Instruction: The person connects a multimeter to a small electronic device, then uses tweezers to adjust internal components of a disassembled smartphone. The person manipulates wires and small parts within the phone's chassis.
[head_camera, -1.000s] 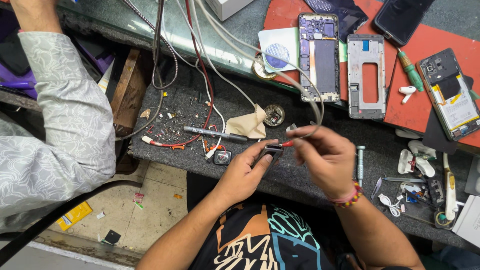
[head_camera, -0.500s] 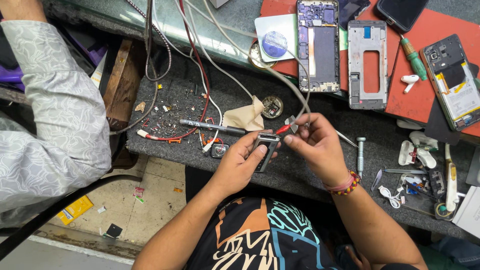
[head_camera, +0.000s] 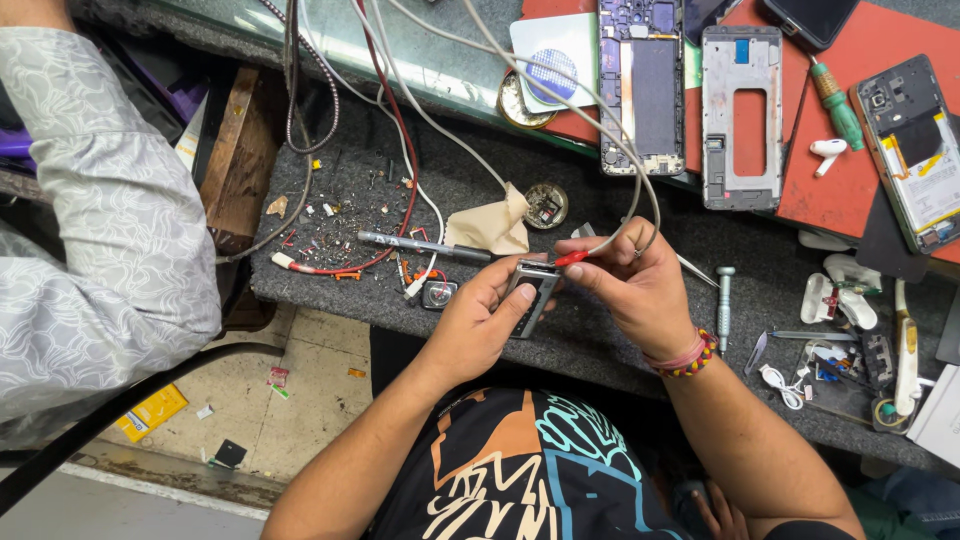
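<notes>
A: Workbench (head_camera: 600, 345), dark grey and gritty, seen from the head camera. What does each hand hold?

B: The left hand (head_camera: 480, 325) is closed around a small silver rectangular device (head_camera: 532, 295), thumb lying along its face. The device sits above the bench's front edge, just before the person's chest.

A: And the other hand?

B: The right hand (head_camera: 635, 285) pinches a red-tipped probe (head_camera: 572, 258) on a grey cable; the tip touches the device's top end.

A: Items nearby?

B: A dark metal screwdriver (head_camera: 425, 246) lies left of the hands, beside a crumpled beige cloth (head_camera: 490, 225). An opened phone chassis (head_camera: 640, 85) and a silver phone frame (head_camera: 742, 115) rest further back. Another person's pale patterned sleeve (head_camera: 100, 210) occupies the left.
</notes>
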